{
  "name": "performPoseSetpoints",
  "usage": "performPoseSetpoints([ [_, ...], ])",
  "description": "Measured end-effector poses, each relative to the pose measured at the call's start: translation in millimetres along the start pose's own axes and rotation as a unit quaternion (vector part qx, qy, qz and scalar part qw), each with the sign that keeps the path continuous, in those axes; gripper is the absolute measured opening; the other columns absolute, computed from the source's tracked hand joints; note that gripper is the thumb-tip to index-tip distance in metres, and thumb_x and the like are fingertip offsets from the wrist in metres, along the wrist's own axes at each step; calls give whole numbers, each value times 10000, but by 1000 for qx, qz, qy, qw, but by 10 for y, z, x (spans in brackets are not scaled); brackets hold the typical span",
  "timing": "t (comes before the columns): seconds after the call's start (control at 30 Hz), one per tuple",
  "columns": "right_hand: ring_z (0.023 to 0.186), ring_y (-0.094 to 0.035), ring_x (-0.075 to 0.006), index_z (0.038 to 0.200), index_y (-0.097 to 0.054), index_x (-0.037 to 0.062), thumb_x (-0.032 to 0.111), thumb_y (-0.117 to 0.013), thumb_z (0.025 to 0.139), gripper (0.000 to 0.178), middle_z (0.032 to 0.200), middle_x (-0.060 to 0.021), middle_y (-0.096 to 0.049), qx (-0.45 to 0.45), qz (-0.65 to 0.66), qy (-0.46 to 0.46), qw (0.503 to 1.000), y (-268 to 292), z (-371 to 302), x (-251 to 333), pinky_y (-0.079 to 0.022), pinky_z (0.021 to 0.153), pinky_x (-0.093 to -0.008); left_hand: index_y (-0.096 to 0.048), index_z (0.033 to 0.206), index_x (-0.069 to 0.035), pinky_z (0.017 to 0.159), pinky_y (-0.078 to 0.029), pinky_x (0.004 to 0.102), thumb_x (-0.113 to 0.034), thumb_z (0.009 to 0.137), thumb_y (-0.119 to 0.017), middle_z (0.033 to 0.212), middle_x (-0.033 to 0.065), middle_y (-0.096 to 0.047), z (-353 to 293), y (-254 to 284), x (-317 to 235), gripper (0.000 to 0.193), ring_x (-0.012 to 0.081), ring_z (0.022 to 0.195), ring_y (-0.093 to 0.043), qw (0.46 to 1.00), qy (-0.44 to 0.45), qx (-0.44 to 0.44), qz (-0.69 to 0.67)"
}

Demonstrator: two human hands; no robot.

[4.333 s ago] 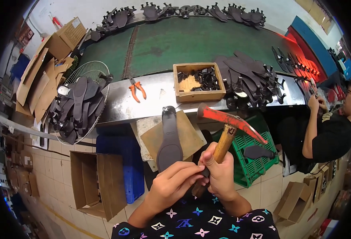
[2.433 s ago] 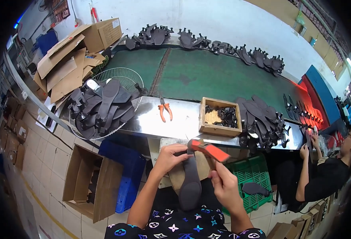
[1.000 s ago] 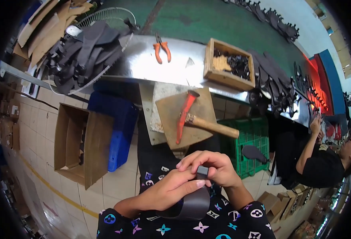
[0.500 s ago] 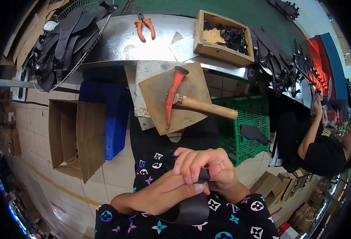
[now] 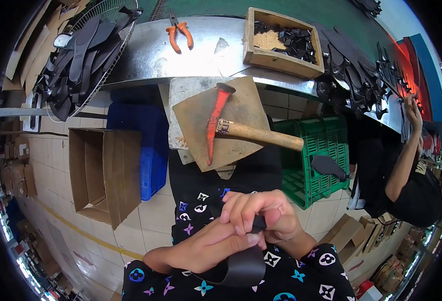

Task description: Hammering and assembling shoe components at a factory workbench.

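Dark sole w/ heel sits in both hands, low in front of the patterned clothing. Step in hand, my read: finger work at the heel end, prob. seating or checking sth there; grips hide the detail. Next move prob. calls for L steadying the part & R pressing square on the heel, no twist.

Pose: R hand in from lower R, wrist bent, fingers curled over top, thumb bent in, pinching the heel. L hand reaches across from lower L, thumb side up, thumb stretched to just under the heel, closed round the part; its fingertips are hidden, can't tell exact contact. Hands touch.

Hammer lies idle on tan board, head L, handle pointing R. Worktop beyond: pliers, wooden box w/ small black bits.
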State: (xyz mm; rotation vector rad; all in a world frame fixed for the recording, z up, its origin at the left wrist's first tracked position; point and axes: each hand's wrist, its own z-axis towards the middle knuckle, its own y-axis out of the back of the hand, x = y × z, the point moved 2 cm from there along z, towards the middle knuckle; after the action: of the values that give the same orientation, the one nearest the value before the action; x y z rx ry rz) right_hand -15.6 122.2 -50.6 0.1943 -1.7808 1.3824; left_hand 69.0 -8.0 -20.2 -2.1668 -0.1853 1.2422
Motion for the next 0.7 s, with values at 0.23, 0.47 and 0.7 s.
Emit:
performPoseSetpoints([
  [0.23,1052,-598,-304,942,-653,36,534,-550,976,510,897,-115,-661,-27,57,-48,997,65,-73,-12,-352,1062,-463,-613,1094,37,986,-441,316,-211,1055,-479,1065,108,-626,93,-31,-69,284,200,1093,-588,990,60,-10,-128],
  [0.47,1057,-578,-302,945,-644,31,573,-554,945,549,926,-115,-644,-13,84,-29,996,190,-139,26,-426,989,-438,-604,1081,48,980,-447,327,-204,1053,-481,1064,112,-629,194,-165,-39,282,206,1078,-600,995,68,-39,-68],
  [0.7,1136,-593,-312,1058,-660,-31,628,-474,952,693,1034,-176,-675,0,14,-7,1000,267,-135,-6,-481,950,-422,-593,1076,26,965,-446,317,-211,1063,-440,1058,102,-627,258,-169,-60,282,191,1067,-593,998,41,-29,-36],
])
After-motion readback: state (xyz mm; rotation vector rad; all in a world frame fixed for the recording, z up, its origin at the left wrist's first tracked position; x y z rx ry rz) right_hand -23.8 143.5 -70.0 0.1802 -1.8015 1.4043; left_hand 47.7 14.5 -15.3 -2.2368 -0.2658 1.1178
